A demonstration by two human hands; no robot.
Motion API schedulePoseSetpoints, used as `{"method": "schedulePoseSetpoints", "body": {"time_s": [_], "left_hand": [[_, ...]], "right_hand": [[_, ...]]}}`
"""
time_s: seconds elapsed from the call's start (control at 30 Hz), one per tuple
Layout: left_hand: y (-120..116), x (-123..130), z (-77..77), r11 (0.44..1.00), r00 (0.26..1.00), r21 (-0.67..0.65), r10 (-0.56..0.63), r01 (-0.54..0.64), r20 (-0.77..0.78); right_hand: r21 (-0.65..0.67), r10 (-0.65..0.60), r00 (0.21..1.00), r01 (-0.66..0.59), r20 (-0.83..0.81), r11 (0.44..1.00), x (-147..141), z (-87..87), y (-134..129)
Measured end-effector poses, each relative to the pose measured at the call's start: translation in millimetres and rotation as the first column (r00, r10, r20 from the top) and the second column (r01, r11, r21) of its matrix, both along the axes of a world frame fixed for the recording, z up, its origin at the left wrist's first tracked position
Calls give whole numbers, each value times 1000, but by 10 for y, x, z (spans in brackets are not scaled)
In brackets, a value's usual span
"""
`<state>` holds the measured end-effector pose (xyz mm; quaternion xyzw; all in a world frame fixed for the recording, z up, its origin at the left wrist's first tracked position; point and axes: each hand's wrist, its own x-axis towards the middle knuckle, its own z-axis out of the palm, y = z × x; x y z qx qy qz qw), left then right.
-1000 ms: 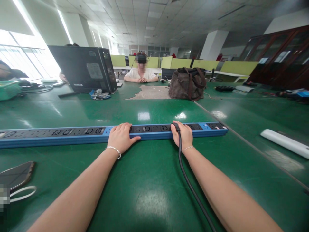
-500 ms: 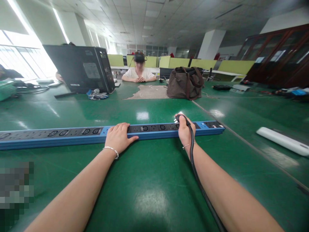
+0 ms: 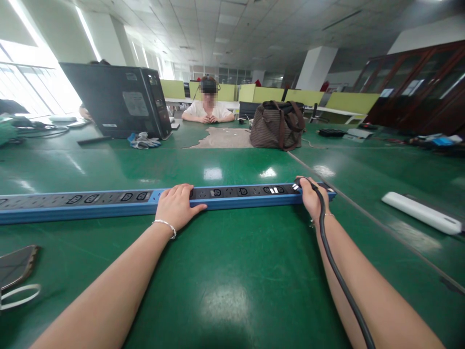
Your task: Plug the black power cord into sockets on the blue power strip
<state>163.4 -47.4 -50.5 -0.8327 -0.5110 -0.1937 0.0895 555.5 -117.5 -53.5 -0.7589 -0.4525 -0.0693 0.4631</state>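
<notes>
A long blue power strip (image 3: 232,201) with black sockets lies across the green table in front of me. My left hand (image 3: 178,202) grips its middle, fingers over the top and thumb along the near side. Near the strip's right end, my right hand (image 3: 311,196) is closed around a black power plug (image 3: 301,182). The plug's metal prongs point left, just over the strip's top face; whether they touch it I cannot tell. From the plug a thick black cord (image 3: 336,264) hangs down along my right forearm.
On the table stand a black computer case (image 3: 112,102) and a brown bag (image 3: 274,127). Gloves (image 3: 144,140) lie by the case, a white bar-shaped object (image 3: 421,212) at right, a phone (image 3: 16,265) at lower left. A person (image 3: 208,109) sits across the table.
My right hand has moved right along the strip with the plug, uncovering sockets and white labels. The left hand keeps its place on the strip.
</notes>
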Motion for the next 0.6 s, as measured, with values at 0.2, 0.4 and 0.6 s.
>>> {"method": "schedulePoseSetpoints", "body": {"time_s": [0.2, 0.4, 0.6], "left_hand": [[-1, 2, 4, 1000, 1000, -11, 10, -10, 1], [4, 2, 4, 1000, 1000, -6, 13, -13, -12], [10, 0, -4, 1000, 1000, -1, 11, -11, -14]], "right_hand": [[-80, 4, 1000, -5, -22, 997, -61, 33, 3], [-120, 12, 999, -8, 32, 993, -66, 26, 18], [-183, -8, 999, 15, 43, 983, -95, 69, 22]]}}
